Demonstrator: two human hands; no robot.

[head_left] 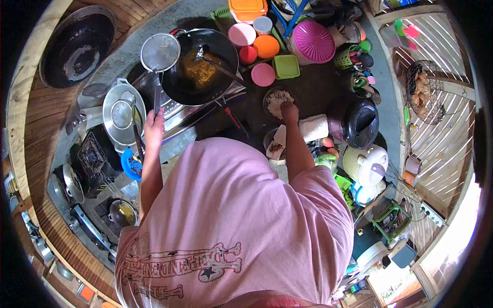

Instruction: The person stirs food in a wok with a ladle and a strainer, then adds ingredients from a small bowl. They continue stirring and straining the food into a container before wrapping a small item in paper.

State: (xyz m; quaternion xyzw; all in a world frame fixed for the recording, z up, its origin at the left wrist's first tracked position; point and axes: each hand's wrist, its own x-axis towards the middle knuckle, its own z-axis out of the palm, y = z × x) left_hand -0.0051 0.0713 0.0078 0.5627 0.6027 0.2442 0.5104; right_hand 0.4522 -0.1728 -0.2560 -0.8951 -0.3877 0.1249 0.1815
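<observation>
In the upper left, the left hand (154, 124) grips the strainer (160, 52), its long axis near vertical, mesh topward; the right hand (289, 112) meets the bowl (266, 104), grip unclear.

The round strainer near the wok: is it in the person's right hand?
No, the left hand holds the strainer by its handle, while the right hand is at a round dish.

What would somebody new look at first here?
Probably the big black wok on the stove, with golden bits inside. Next might be the round sieve that the left hand holds at the wok's left edge. The bright pink lid also stands out, beyond the right hand, which is at a bowl of pale crumbly stuff.
</observation>
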